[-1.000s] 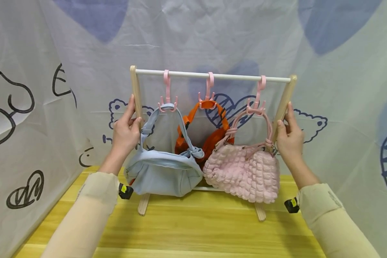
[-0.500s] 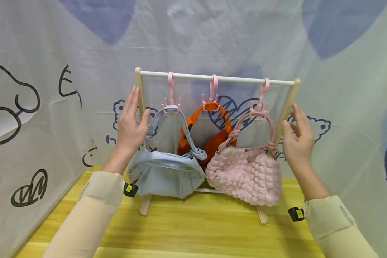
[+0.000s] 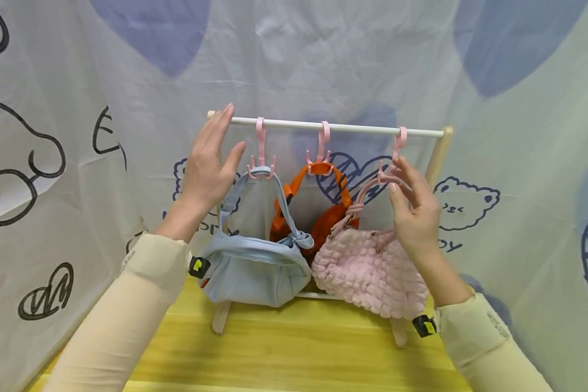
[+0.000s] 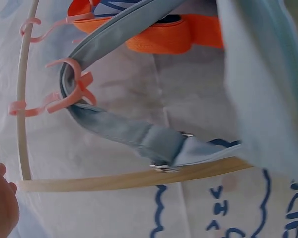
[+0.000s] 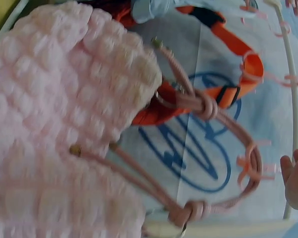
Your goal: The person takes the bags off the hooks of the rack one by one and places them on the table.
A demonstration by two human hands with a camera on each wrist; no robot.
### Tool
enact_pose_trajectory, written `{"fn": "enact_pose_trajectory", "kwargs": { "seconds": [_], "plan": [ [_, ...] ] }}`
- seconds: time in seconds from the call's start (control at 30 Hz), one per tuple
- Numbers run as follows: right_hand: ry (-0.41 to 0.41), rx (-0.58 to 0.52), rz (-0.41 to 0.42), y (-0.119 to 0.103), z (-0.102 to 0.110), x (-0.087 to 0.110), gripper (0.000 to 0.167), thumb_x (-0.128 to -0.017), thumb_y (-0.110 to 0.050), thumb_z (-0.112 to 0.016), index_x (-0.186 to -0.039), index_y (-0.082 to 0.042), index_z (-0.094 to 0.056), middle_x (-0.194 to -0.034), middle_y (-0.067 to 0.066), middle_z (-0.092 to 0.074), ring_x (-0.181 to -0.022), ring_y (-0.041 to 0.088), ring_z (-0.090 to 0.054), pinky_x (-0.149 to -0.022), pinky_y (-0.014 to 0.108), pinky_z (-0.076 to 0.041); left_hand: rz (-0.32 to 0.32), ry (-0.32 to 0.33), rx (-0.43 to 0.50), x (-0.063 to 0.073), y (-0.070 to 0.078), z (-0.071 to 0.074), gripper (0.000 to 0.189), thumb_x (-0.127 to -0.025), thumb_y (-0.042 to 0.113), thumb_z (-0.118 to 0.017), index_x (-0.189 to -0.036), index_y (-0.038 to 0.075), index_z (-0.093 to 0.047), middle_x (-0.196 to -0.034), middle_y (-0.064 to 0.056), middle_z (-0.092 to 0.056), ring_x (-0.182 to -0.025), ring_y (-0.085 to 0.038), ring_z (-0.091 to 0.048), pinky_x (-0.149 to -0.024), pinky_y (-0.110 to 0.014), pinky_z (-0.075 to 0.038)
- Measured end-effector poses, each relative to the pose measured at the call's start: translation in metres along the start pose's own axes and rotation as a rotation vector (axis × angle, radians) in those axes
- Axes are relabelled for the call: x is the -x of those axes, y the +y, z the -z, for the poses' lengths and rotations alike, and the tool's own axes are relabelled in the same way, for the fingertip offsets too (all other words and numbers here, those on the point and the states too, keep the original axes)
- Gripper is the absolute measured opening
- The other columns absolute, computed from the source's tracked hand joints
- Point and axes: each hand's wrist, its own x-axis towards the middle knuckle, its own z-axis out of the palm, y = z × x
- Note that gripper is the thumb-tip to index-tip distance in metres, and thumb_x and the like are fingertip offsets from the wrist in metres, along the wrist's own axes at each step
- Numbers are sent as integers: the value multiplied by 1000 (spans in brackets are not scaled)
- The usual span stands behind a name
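Note:
A rack with a white bar [image 3: 294, 124] carries three pink hooks. From the left hook [image 3: 261, 142] hangs a light blue bag [image 3: 257, 275], from the middle one an orange bag [image 3: 325, 223], from the right one a pale pink puffy bag [image 3: 365, 267]. My left hand [image 3: 206, 163], fingers straight and thumb apart, is raised at the rack's upper left corner and hides most of that post; contact cannot be told. My right hand [image 3: 416, 218], fingers loosely bent, stands in front of the pink bag's handle; in the right wrist view a gap shows between it and the right hook [image 5: 248, 163].
The right wooden post [image 3: 438, 155] leans slightly outward. Two wooden feet, one of them the left foot [image 3: 220, 317], rest on the yellow wood-grain table [image 3: 284, 348]. A white printed cloth [image 3: 333, 49] hangs close behind and along the sides.
Both hands have let go of the side posts. The left hand has risen toward the bar's left end; the right hand has moved inward to the pink bag's hook. The bags hang as before.

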Motion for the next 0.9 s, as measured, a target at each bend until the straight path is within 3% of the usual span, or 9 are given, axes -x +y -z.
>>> {"fn": "enact_pose_trajectory", "kwargs": {
  "seconds": [0.13, 0.3, 0.5, 0.7, 0.9],
  "plan": [
    [-44, -15, 41, -7, -19, 0, 48, -102, 6, -59, -148, -5, -57, -143, 10, -64, -124, 30, -63, -105, 30, -52, -35, -52, -39, -15, 0, -3, 55, -103, 17, -66, -154, 3, -48, -153, -15, -55, -147, -36, -42, -127, -43, -23],
    [-118, -37, 125, -9, -42, -2, 50, -101, 7, -59, -150, -2, -54, -142, 13, -64, -124, 36, -63, -99, 24, -53, -58, -114, -81, -31, -4, -6, 50, -102, 19, -69, -149, 6, -56, -144, -11, -63, -145, -34, -46, -127, -51, -20],
    [-228, -49, 85, -10, -67, 2, 52, -103, 0, -60, -153, -7, -51, -142, 10, -65, -123, 31, -64, -97, 25, -54, -29, -195, -114, -38, -9, -10, 41, -104, 22, -66, -144, 13, -64, -140, -6, -67, -143, -27, -49, -129, -49, -10],
    [-296, -60, 82, -9, -91, 8, 50, -104, -1, -60, -152, -2, -51, -141, 12, -64, -123, 32, -64, -96, 44, -57, -29, -197, -103, -38, -13, -12, 34, -103, 23, -67, -135, 15, -71, -137, -4, -69, -134, -28, -57, -129, -48, -10],
    [-321, -110, 36, -4, -112, 14, 49, -103, -2, -61, -152, -4, -52, -140, 16, -64, -120, 34, -65, -95, 41, -58, -4, -176, -96, -39, -12, -15, 33, -101, 25, -68, -132, 15, -72, -133, -4, -71, -130, -29, -59, -129, -47, -15]
  ]
}}
